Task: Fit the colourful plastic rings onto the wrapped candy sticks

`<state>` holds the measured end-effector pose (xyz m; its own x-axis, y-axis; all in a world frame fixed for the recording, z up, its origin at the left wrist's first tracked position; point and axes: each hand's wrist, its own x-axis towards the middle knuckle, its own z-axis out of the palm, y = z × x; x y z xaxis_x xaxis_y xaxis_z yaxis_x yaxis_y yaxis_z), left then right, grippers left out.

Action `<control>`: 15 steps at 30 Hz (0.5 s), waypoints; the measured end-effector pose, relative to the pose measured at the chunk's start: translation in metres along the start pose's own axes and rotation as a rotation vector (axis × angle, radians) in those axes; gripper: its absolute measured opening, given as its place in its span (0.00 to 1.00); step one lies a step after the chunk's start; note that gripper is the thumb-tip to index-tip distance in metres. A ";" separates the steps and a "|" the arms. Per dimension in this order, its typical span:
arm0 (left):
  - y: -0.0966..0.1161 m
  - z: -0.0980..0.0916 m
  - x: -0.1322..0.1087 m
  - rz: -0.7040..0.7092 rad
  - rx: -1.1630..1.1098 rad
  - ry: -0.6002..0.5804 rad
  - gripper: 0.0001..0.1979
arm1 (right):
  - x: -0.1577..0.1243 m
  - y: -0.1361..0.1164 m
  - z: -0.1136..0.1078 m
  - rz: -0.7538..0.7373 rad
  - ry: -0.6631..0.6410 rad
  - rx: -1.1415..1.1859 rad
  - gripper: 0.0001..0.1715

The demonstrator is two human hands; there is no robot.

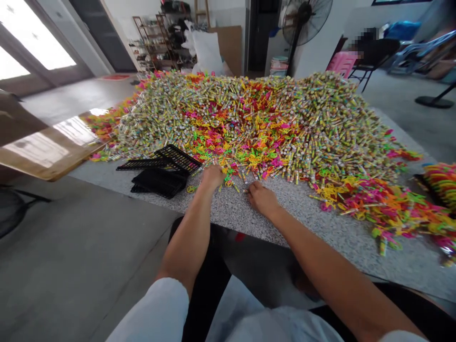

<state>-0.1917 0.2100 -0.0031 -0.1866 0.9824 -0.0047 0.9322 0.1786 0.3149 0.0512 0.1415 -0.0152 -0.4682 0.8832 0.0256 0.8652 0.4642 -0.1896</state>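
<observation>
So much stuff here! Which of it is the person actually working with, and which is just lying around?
In use: left hand and right hand at the edge of the heap of small tubes and neon plastic loops; likely also the black grid trays beside the left hand.

Lying about: standing fan, pink stool, black chair, wooden table, shelf rack.

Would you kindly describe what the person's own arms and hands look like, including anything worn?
Both the left hand and the right hand are bare: no gloves, and no ring, watch or wristband shows. The forearms are uncovered too. A pale, whitish short sleeve covers the left upper arm.
</observation>
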 end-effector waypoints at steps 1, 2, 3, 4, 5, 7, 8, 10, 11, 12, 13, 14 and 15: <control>0.002 0.001 0.000 0.007 -0.020 0.021 0.11 | 0.000 0.001 0.002 0.002 0.006 0.016 0.15; 0.005 0.001 -0.001 0.018 -0.048 0.054 0.10 | -0.002 0.005 0.005 0.004 0.027 0.045 0.14; 0.008 0.001 -0.001 0.030 -0.086 0.100 0.09 | -0.006 0.009 0.009 0.010 0.063 0.088 0.13; 0.011 -0.001 -0.001 0.038 -0.137 0.159 0.08 | -0.011 0.013 0.013 0.024 0.105 0.147 0.12; 0.014 -0.003 -0.001 0.042 -0.204 0.215 0.07 | -0.017 0.018 0.016 0.049 0.146 0.225 0.11; 0.021 -0.009 -0.003 0.041 -0.412 0.259 0.05 | -0.029 0.026 0.020 0.116 0.225 0.423 0.10; 0.026 -0.011 -0.006 0.050 -0.558 0.223 0.05 | -0.034 0.030 0.020 0.149 0.261 0.532 0.09; 0.038 -0.014 -0.014 0.106 -0.903 0.041 0.06 | -0.042 0.033 0.014 0.197 0.331 0.744 0.09; 0.045 -0.014 -0.020 0.149 -1.069 -0.079 0.06 | -0.045 0.034 0.009 0.217 0.372 0.838 0.10; 0.052 -0.013 -0.027 0.190 -1.207 -0.194 0.07 | -0.047 0.034 0.002 0.237 0.410 0.922 0.11; 0.060 -0.011 -0.034 0.224 -1.301 -0.290 0.07 | -0.049 0.034 -0.005 0.253 0.441 0.996 0.12; 0.068 -0.008 -0.041 0.248 -1.348 -0.357 0.08 | -0.050 0.033 -0.013 0.265 0.468 1.054 0.13; 0.076 -0.004 -0.049 0.265 -1.355 -0.395 0.09 | -0.052 0.032 -0.020 0.272 0.493 1.090 0.14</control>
<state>-0.1134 0.1754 0.0246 0.2489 0.9685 0.0082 -0.1257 0.0239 0.9918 0.1070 0.1116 -0.0030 0.0268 0.9831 0.1810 0.2107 0.1715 -0.9624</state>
